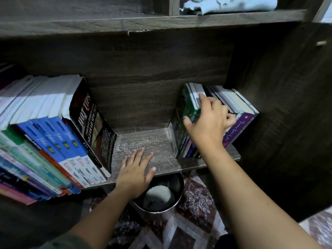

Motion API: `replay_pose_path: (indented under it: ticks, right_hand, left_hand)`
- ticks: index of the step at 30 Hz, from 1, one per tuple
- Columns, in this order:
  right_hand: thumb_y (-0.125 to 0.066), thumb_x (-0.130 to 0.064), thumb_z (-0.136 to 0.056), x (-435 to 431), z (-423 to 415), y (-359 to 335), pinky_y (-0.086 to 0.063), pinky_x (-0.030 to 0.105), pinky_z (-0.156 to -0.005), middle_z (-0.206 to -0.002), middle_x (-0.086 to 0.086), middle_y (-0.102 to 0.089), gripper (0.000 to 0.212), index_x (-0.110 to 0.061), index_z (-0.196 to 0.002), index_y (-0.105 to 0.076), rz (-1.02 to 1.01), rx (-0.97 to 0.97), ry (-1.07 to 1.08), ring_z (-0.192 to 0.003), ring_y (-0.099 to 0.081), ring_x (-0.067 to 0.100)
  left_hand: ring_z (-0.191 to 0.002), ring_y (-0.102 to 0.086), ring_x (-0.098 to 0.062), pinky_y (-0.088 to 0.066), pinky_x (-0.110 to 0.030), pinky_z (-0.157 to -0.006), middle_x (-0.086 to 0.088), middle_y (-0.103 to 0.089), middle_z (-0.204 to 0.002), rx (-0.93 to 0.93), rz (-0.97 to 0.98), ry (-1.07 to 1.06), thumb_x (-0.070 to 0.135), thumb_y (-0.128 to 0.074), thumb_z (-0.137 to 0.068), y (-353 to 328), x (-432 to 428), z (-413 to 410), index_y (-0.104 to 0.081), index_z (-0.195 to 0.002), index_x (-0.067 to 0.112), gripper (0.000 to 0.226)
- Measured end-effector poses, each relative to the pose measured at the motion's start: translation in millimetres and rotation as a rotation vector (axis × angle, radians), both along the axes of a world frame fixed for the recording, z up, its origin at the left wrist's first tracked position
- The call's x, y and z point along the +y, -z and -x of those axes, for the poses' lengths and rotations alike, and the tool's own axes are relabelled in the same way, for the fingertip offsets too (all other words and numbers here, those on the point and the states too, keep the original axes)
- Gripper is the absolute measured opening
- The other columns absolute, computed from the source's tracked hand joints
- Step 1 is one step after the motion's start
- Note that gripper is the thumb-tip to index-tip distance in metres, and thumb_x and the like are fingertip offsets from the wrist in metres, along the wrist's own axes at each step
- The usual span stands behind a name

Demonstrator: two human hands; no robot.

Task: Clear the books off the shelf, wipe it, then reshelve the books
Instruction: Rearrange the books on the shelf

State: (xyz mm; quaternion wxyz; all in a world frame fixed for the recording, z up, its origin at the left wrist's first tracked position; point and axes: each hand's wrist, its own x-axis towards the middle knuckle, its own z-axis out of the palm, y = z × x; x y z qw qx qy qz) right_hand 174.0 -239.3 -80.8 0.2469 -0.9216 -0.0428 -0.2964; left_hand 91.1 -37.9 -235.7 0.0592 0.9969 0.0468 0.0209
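The shelf (143,142), a dark wood-grain board, is showing a bare, dust-streaked gap at its middle. The left group of books (41,133) is standing spine-out and tilted, with a black-covered book (93,126) facing the gap. The right group of books (239,108) is standing against the side panel, a green-covered book (182,123) bounding it on the gap side and a purple-spined book (239,130) on the other. The right hand (210,121) is gripping across the tops of the books nearest the gap. A light blue cloth (230,4) is lying crumpled on the board above.
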Motion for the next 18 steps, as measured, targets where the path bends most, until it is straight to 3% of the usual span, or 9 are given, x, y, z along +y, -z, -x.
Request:
replay_pose_path:
  ticks: [3,6,8,10,12,15,18]
  right_hand:
    - [-0.075,-0.040,-0.077,3.3,1.1,-3.0,-0.020,0.039,-0.101,-0.137,0.003,-0.042,0.084,-0.018,-0.147,-0.034,-0.076,0.063,-0.076,-0.124,-0.038,0.022]
    - [-0.076,-0.033,-0.080,14.4,8.5,-1.9,-0.036,0.037,-0.104,-0.141,0.008,-0.036,0.099,-0.018,-0.153,-0.012,-0.268,0.227,-0.174,-0.127,-0.041,0.025]
    - [-0.073,-0.029,-0.082,21.8,13.6,-0.1,-0.045,0.039,-0.095,-0.131,0.010,-0.049,0.085,-0.021,-0.147,-0.019,-0.353,0.247,-0.193,-0.116,-0.053,0.028]
    - [-0.070,-0.028,-0.083,26.7,15.4,0.6,-0.050,0.040,-0.086,-0.112,0.010,-0.062,0.060,-0.022,-0.130,-0.033,-0.351,0.232,-0.187,-0.101,-0.062,0.032]
    - [-0.069,-0.029,-0.083,31.7,16.1,-0.9,-0.048,0.036,-0.081,-0.105,0.008,-0.064,0.050,-0.021,-0.120,-0.036,-0.341,0.239,-0.188,-0.095,-0.062,0.032]
    - [-0.068,-0.029,-0.083,43.8,20.5,-4.5,-0.043,0.035,-0.079,-0.106,0.008,-0.064,0.049,-0.022,-0.119,-0.037,-0.341,0.251,-0.212,-0.097,-0.061,0.032]
    - [-0.068,-0.029,-0.083,62.8,28.8,-10.2,-0.046,0.038,-0.084,-0.104,0.008,-0.064,0.047,-0.022,-0.119,-0.038,-0.384,0.275,-0.251,-0.098,-0.060,0.033]
  left_hand:
    - [-0.150,0.002,-0.016,0.000,-0.042,-0.120,0.008,-0.006,-0.163,-0.001,-0.008,-0.004,0.067,0.000,-0.083,-1.7,-0.3,0.0,-0.013,-0.153,0.040,0.076]
    - [-0.150,0.004,-0.016,0.000,-0.043,-0.120,0.008,-0.005,-0.163,0.023,-0.013,-0.009,0.067,0.002,-0.082,-2.1,-0.1,0.7,-0.012,-0.153,0.040,0.077]
    - [-0.149,0.005,-0.016,0.001,-0.043,-0.120,0.008,-0.002,-0.163,0.070,0.013,-0.009,0.069,-0.001,-0.083,-7.1,-1.5,0.9,-0.011,-0.153,0.040,0.076]
    - [-0.149,0.003,-0.017,0.002,-0.044,-0.120,0.006,-0.004,-0.163,0.160,0.060,-0.006,0.067,-0.016,-0.090,-23.8,-2.1,1.2,-0.013,-0.153,0.039,0.069]
    - [-0.148,-0.012,-0.020,-0.002,-0.047,-0.120,0.000,-0.021,-0.160,0.178,0.034,0.013,0.058,-0.035,-0.095,-56.5,-0.4,-0.6,-0.023,-0.151,0.032,0.063]
    - [-0.137,-0.036,-0.025,-0.023,-0.047,-0.114,-0.003,-0.049,-0.141,-0.193,-0.149,0.031,0.045,-0.044,-0.093,-125.8,14.2,10.2,-0.044,-0.141,0.022,0.053]
    - [-0.124,-0.048,-0.032,-0.036,-0.045,-0.103,-0.009,-0.060,-0.124,-0.641,-0.199,0.061,0.033,-0.053,-0.089,-181.4,34.4,40.1,-0.061,-0.123,0.012,0.041]
